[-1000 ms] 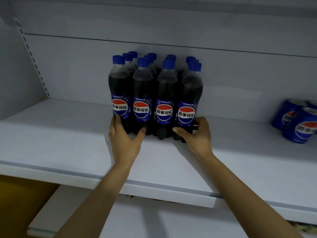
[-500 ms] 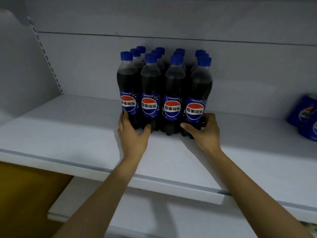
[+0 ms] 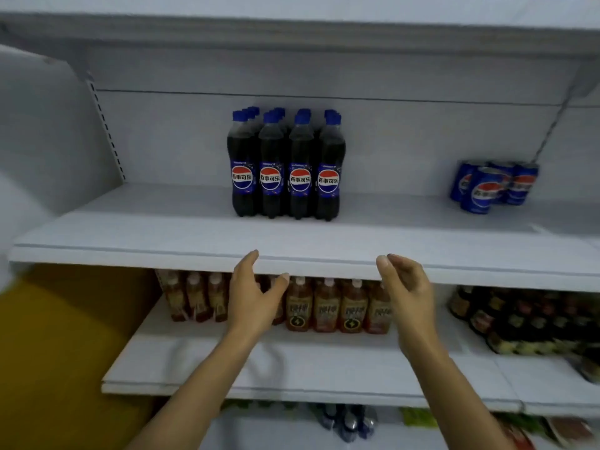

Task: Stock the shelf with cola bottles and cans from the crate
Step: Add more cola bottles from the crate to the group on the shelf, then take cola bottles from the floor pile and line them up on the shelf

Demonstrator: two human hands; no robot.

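We count four cola bottles [image 3: 300,177] across the front row, and the caps behind them show at least two more rows, though we cannot give the full number. We make out at least four cola cans [image 3: 483,191] in one cluster. On the lower shelf [image 3: 324,362] we count seven amber drink bottles [image 3: 326,306] in view, plus dark bottles [image 3: 519,319] too blurred to count.

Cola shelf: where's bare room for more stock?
Bare: the shelf from the left wall to the cola bottles; the gap between bottles and cans; the front strip ahead of both. Crowded: the lower shelf at the back, lined with amber drink bottles.
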